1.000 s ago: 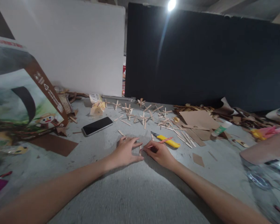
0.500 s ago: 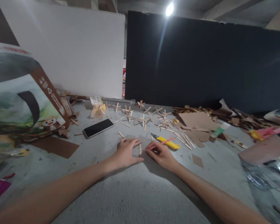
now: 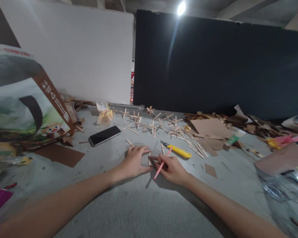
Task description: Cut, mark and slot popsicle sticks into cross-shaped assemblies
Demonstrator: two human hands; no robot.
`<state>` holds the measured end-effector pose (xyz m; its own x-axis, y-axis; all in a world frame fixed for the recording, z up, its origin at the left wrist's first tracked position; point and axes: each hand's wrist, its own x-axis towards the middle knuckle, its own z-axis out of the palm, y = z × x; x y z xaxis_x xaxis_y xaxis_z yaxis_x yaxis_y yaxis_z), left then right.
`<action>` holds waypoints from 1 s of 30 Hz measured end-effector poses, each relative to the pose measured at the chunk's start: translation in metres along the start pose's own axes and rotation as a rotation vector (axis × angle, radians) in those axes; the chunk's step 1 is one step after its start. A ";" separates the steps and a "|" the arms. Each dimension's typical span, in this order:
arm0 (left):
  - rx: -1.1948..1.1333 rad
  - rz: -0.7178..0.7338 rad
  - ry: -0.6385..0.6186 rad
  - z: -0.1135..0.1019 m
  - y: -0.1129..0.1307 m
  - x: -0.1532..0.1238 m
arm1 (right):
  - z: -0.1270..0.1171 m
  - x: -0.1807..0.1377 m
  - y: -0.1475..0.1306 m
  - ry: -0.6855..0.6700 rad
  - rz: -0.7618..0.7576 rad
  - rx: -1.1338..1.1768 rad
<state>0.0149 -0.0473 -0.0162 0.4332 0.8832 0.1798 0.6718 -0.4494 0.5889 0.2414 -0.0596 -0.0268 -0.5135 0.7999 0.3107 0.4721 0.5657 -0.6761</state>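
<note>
My left hand (image 3: pixel 134 162) lies flat on the grey table (image 3: pixel 144 205), fingers spread, next to a short wooden stick (image 3: pixel 149 160) that stands between my two hands. My right hand (image 3: pixel 172 169) is closed round a pink pencil (image 3: pixel 162 163), which slants from upper right to lower left, its tip near the table. My right index finger reaches toward the small stick. A yellow utility knife (image 3: pixel 178 150) lies just beyond my right hand.
A black phone (image 3: pixel 104 135) lies left of centre. Several small wooden stick crosses (image 3: pixel 154 124) are scattered further back. Brown cardboard sheets (image 3: pixel 211 127) and scraps, with a glue tube (image 3: pixel 232 138), lie at the right. A printed box (image 3: pixel 22 99) stands at the left.
The pink pencil has swung round in my right hand, from pointing left along the table to slanting down with its end near me. My left hand stays flat.
</note>
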 end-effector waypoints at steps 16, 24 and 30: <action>0.028 -0.054 0.079 -0.001 0.003 0.000 | 0.001 -0.003 0.007 0.147 0.019 0.188; 0.078 -0.001 0.014 -0.002 -0.002 0.001 | 0.002 0.002 0.013 0.306 -0.011 -0.089; 0.110 -0.001 -0.005 -0.002 -0.001 0.001 | 0.001 0.007 0.010 0.050 -0.187 -0.247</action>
<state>0.0138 -0.0454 -0.0150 0.4350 0.8832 0.1752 0.7343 -0.4606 0.4986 0.2420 -0.0482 -0.0318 -0.5748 0.6830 0.4507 0.5357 0.7304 -0.4237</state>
